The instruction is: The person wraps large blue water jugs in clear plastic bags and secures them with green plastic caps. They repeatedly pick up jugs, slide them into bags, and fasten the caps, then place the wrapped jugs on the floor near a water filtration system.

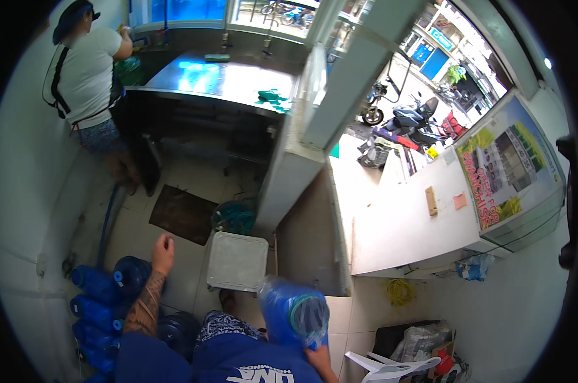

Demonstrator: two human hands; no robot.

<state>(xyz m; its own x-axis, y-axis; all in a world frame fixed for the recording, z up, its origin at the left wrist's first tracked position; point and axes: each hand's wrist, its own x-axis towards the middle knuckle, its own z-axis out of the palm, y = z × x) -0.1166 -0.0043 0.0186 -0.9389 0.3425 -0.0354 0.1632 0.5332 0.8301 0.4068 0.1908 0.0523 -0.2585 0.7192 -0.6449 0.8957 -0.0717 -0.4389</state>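
At my right side I carry a big blue water jug [277, 314], its round end with a teal ring facing up. My right hand [318, 361] is closed on the jug's lower edge, some of the fingers hidden behind it. The tattooed left forearm reaches forward, and my left hand [163, 254] hangs above the floor with its fingers curled in and nothing visible in them. Nearest to that hand is a blue round water jug [133, 273], standing among several blue containers [96, 307] along the left wall.
Ahead stands a white square stool [238, 260], with a green-lined bin [234, 218] and a brown floor mat [183, 214] beyond. A person [91, 70] works at the steel counter [238, 78]. A pillar [359, 76] and white counter [391, 236] bound the right; a white plastic chair [391, 367] is near.
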